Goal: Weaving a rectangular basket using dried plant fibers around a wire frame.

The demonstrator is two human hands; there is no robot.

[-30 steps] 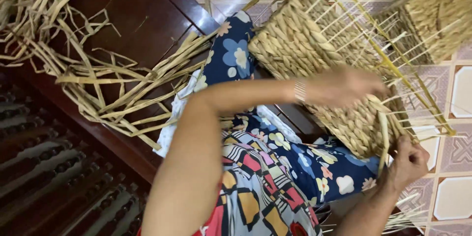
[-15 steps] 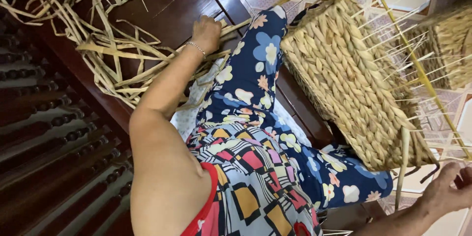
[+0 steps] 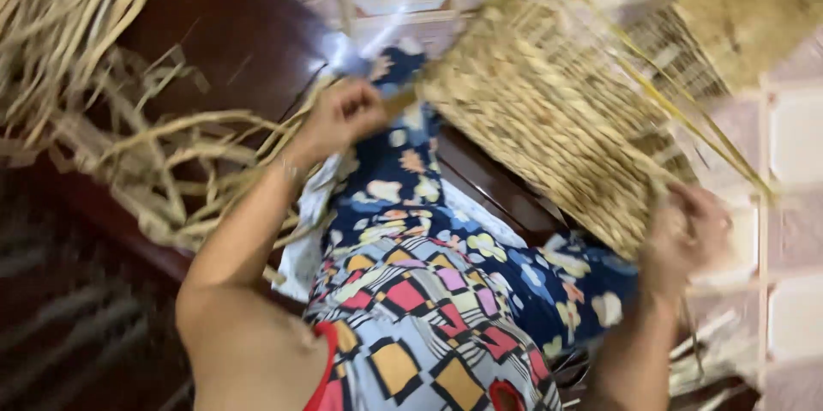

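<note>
Heavy motion blur across whole frame; my right hand (image 3: 686, 235) smeared worst. Even, soft indoor light. Pale floor tiles (image 3: 793, 205) washed out at right. Dark wood (image 3: 223, 25) dim, glare spot near top centre.

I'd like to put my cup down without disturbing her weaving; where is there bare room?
The dark wooden surface is bare between the straw pile and the pale tiled floor. The floor to the right of the woven basket also looks open. It is crowded around the left hand in the straw and by the right hand at the basket's edge.

Half-woven straw basket (image 3: 549, 120) — tilted across the lap.
</note>
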